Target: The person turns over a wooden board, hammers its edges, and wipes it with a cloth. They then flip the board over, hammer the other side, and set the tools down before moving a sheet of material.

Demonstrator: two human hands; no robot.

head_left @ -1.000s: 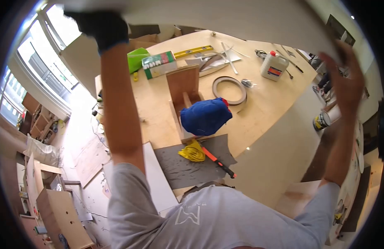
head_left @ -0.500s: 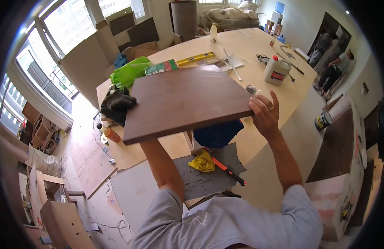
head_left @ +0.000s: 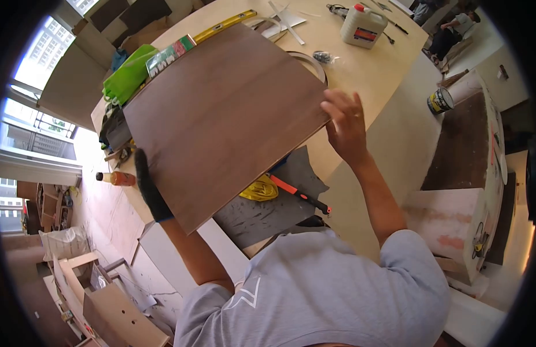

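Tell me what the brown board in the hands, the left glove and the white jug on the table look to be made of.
Brown board: likely wood veneer or laminate, matte, with faint straight grain. Left glove: dark, apparently knit fabric; the weave is too small to confirm. White jug: looks like opaque plastic, with a red cap and printed label.

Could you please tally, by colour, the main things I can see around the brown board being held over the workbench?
Brown: 1, board
Yellow: 2, spirit level, rag
Green: 1, bag
White: 1, jug
Orange: 1, knife handle
Total: 6
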